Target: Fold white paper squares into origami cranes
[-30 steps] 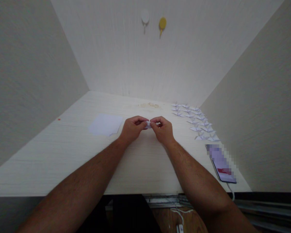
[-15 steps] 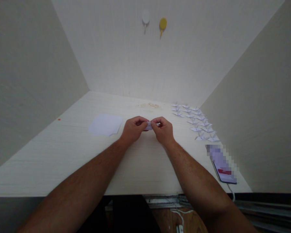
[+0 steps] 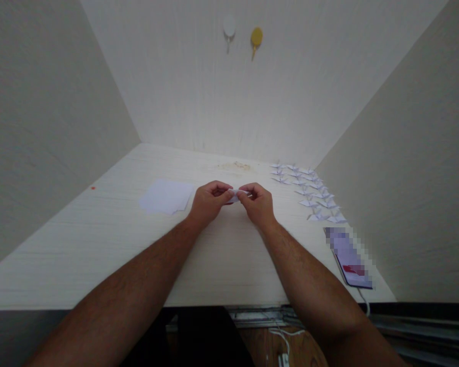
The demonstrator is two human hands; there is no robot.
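Between my two hands, above the middle of the white table (image 3: 229, 265), is a small folded piece of white paper (image 3: 234, 198). My left hand (image 3: 211, 201) pinches its left side between thumb and fingers. On its right side, my right hand (image 3: 257, 202) grips it the same way, with the thumb on the near face. The fingertips hide much of the paper, so its exact folded shape cannot be made out. To the left of my left hand lies a stack of white paper sheets (image 3: 164, 197).
Several folded white paper cranes (image 3: 309, 192) stand in rows at the right. Nearer me lies a phone (image 3: 350, 260) with a white cable (image 3: 364, 302). A white hook (image 3: 229, 26) and a yellow hook (image 3: 256, 36) hang on the back wall; side walls enclose the table.
Both hands keep hold of the folded paper. The left fingers have shifted slightly up, and the paper's upper edge shows a little more between the thumbs.
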